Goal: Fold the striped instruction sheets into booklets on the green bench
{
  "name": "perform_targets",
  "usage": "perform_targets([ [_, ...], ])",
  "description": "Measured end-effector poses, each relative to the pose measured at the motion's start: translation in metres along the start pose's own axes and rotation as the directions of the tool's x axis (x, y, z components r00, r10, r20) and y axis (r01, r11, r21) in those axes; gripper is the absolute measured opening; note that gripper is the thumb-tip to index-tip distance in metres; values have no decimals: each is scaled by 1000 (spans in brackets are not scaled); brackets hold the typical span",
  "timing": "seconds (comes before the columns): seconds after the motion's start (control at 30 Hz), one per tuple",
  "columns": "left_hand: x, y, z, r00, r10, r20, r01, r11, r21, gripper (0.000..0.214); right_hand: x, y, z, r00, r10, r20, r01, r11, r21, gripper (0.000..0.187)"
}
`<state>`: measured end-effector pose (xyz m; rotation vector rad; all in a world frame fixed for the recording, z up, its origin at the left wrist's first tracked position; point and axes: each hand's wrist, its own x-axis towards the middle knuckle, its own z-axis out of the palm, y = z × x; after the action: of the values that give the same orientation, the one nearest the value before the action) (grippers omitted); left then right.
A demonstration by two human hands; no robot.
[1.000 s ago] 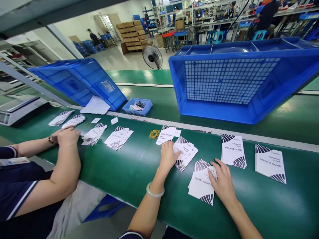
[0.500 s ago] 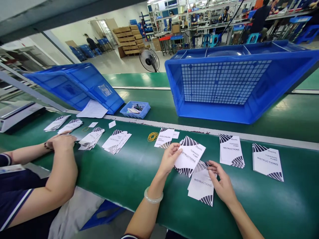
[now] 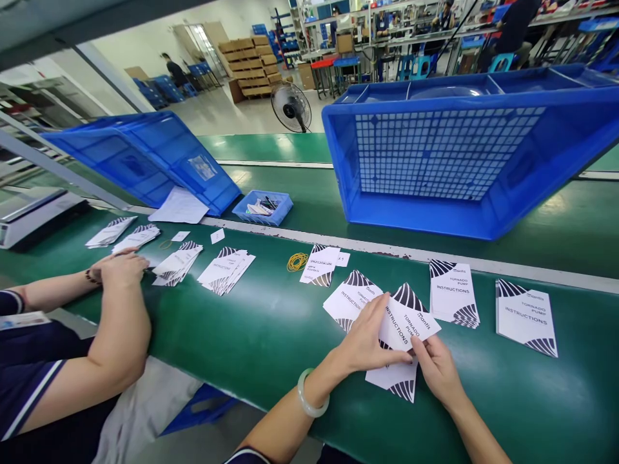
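Instruction leaflet [image 3: 409, 317] tilted, lifted just above small leaflet stack [image 3: 393, 377] on green surface [image 3: 251, 328], pinched between both hands. Left hand [image 3: 365, 345] fingers [image 3: 382, 308] closed on its left edge, thumb under and hidden. Right hand [image 3: 438, 370] fingers curled, thumb tip on leaflet's lower right corner; other fingertips hidden behind the paper. Stack mostly covered by hands, its print unreadable. Second leaflet pile [image 3: 351, 298] just left, touching. Further piles [image 3: 453, 291] and [image 3: 526, 316] right, apart. Co-worker's hands [image 3: 120, 267] far left.
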<state>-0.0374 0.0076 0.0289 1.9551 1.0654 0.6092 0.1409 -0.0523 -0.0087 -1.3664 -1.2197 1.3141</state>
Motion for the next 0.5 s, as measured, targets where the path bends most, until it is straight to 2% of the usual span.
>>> perform_targets([
  [0.07, -2, 2, 2, 993, 25, 118, -26, 1000, 10, 123, 0, 3, 0, 1000, -10, -6, 10, 998, 61, 24],
  [0.13, -2, 4, 4, 983, 55, 176, -55, 998, -5, 125, 0, 6, 1, 1000, -23, 0, 23, 989, 145, 23],
  [0.3, -1, 6, 5, 982, 69, 176, -59, 996, -67, 114, 0, 5, 3, 992, -93, 85, 68, 963, 262, 39],
  [0.5, 0, 8, 2, 975, 65, 212, -46, 994, -94, 112, -1, -5, 5, 997, -78, 16, 74, 977, 198, 36],
])
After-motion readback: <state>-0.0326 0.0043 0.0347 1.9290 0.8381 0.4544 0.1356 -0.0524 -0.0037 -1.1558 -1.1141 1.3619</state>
